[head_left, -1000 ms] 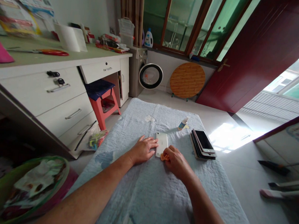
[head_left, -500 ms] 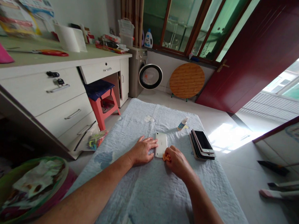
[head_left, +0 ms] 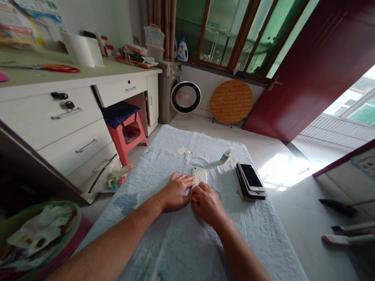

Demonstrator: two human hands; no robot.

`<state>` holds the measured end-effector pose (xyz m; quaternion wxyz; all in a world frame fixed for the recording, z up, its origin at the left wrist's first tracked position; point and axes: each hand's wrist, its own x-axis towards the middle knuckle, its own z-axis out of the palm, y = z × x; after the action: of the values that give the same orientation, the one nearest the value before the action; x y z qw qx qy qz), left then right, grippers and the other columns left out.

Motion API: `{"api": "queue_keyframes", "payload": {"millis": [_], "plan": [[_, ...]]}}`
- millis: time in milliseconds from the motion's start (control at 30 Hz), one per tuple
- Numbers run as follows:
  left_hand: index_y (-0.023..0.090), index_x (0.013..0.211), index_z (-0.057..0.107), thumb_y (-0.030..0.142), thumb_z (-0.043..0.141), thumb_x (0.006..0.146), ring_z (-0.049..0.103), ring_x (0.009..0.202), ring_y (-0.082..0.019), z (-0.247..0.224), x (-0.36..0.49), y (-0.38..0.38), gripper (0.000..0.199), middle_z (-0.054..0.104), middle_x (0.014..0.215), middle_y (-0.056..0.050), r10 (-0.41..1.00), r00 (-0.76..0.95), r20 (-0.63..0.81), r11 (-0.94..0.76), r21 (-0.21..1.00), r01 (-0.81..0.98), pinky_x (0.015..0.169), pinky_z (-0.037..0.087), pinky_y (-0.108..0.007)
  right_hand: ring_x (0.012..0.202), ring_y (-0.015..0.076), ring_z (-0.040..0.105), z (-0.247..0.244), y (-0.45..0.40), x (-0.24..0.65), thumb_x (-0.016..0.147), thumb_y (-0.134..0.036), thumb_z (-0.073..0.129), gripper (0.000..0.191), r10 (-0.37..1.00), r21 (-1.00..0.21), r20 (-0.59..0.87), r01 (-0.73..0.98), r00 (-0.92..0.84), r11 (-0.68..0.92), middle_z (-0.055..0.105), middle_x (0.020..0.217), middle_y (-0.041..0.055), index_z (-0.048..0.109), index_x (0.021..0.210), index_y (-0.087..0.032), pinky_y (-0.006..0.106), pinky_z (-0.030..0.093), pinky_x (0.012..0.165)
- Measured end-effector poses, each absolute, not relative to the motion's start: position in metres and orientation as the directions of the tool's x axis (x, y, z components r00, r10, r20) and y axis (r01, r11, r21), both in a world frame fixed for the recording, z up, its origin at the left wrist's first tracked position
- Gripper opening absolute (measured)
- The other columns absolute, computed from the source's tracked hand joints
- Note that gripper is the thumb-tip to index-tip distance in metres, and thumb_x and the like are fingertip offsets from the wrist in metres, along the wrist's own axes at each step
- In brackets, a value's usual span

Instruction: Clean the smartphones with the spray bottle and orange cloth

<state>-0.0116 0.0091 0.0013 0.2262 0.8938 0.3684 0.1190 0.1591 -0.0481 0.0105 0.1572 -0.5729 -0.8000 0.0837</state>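
A white phone (head_left: pixel 200 174) lies face down on the pale blue cloth (head_left: pixel 182 249). My left hand (head_left: pixel 176 192) rests flat at its left edge, fingers spread, fingertips touching it. Bunched in the fingers of my right hand (head_left: pixel 207 201) is an orange cloth (head_left: pixel 194 195), pressed at the phone's lower end, which the hand covers. Beyond the phone, to the right, stands a small spray bottle (head_left: pixel 225 156) with a white top. A stack of several phones (head_left: pixel 250 181) lies further right, the top one with its dark screen up.
A lined bin (head_left: pixel 72 231) full of waste stands at the lower left. Left are a white desk (head_left: pixel 71 130) and a red stool (head_left: pixel 126 139). A washing machine (head_left: pixel 166 91) with its door open is at the back. A broom (head_left: pixel 338 207) lies at the right.
My right hand has moved left with the orange cloth, from the phone's lower right corner to its lower left, near my left hand. The whole view has shifted slightly.
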Motion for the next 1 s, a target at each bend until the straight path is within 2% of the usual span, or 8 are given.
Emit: {"api": "queue_keyframes", "payload": {"millis": [133,333,467,733,1000], "plan": [[0.027,0.136,0.045,0.031,0.056,0.078,0.031,0.138,-0.028,-0.001,-0.013,0.010,0.059,0.038,0.150,-0.005,0.695,0.719,0.036,-0.638,0.493,0.592,0.114,0.011,-0.056,0.082,0.0145,0.052,0.012,-0.048,0.157,0.077,-0.013,0.056,0.010,0.936,-0.311,0.177,0.886,-0.303,0.345,0.057,0.089,0.0020,0.056,0.084,-0.020,0.022,0.034,0.072],[0.031,0.138,0.043,0.044,0.052,0.088,0.029,0.140,-0.028,-0.002,-0.017,0.017,0.052,0.036,0.151,-0.003,0.670,0.742,0.002,-0.634,0.523,0.570,0.113,0.009,-0.057,0.082,0.0140,0.052,0.010,-0.050,0.163,0.079,-0.016,0.058,0.007,0.941,-0.335,0.163,0.880,-0.298,0.336,0.056,0.089,0.0016,0.056,0.085,-0.021,0.022,0.035,0.073],[0.032,0.137,0.044,0.043,0.053,0.089,0.028,0.140,-0.028,-0.001,-0.018,0.017,0.050,0.037,0.150,-0.005,0.671,0.742,0.006,-0.637,0.518,0.571,0.113,0.009,-0.057,0.083,0.0139,0.053,0.011,-0.051,0.167,0.078,-0.014,0.058,0.010,0.948,-0.380,0.136,0.869,-0.286,0.317,0.055,0.089,0.0017,0.057,0.086,-0.020,0.022,0.036,0.074],[0.030,0.132,0.050,0.035,0.063,0.080,0.032,0.138,-0.029,0.001,-0.016,0.017,0.053,0.040,0.149,-0.005,0.690,0.724,0.008,-0.623,0.516,0.588,0.112,0.011,-0.059,0.080,0.0140,0.051,0.020,-0.055,0.183,0.071,-0.006,0.052,0.019,0.970,-0.457,0.077,0.856,-0.231,0.240,0.054,0.088,0.0017,0.056,0.084,-0.019,0.022,0.035,0.072],[0.028,0.131,0.051,0.050,0.070,0.073,0.033,0.137,-0.030,0.002,-0.013,0.014,0.065,0.042,0.147,-0.007,0.709,0.705,0.028,-0.616,0.512,0.599,0.112,0.012,-0.058,0.071,0.0124,0.048,0.020,-0.053,0.207,0.067,-0.007,0.051,0.016,0.981,-0.483,0.078,0.854,-0.178,0.193,0.052,0.081,0.0000,0.054,0.079,-0.018,0.022,0.032,0.066]]}}
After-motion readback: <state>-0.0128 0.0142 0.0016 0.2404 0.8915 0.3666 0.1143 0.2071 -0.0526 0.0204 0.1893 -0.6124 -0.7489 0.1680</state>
